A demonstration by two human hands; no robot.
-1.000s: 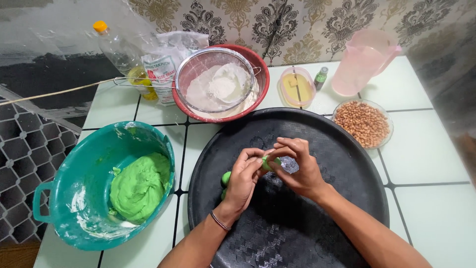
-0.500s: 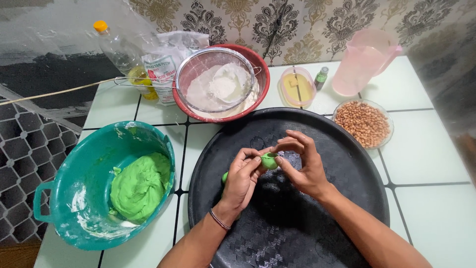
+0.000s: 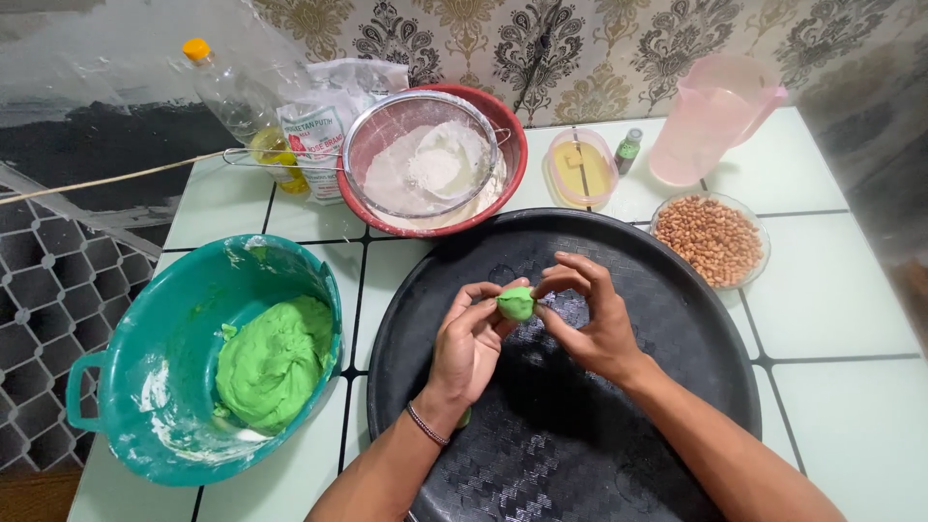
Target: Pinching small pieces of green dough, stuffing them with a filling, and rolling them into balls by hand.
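Both hands, left hand (image 3: 471, 340) and right hand (image 3: 590, 319), pinch one small, smooth, bright-green dough ball (image 3: 516, 304) between fingertips.

a round tray (image 3: 619, 464) fills the lower middle of the frame on a tiled table (image 3: 841, 309). above its centre the left hand (image 3: 471, 338) and right hand (image 3: 590, 319) meet, a dough ball (image 3: 516, 304) between their fingertips. at lower left a handled basin (image 3: 116, 387) holds a dough mass (image 3: 274, 362). at top centre a sieve (image 3: 422, 155) sits in a bowl (image 3: 503, 188); left of it stand a bag (image 3: 314, 130) and a bottle (image 3: 232, 97). at upper right a small container (image 3: 582, 166), a vial (image 3: 628, 150) and a jug (image 3: 710, 116) stand in a row, and a dish of peanuts (image 3: 712, 238) lies just off the tray's upper right rim.
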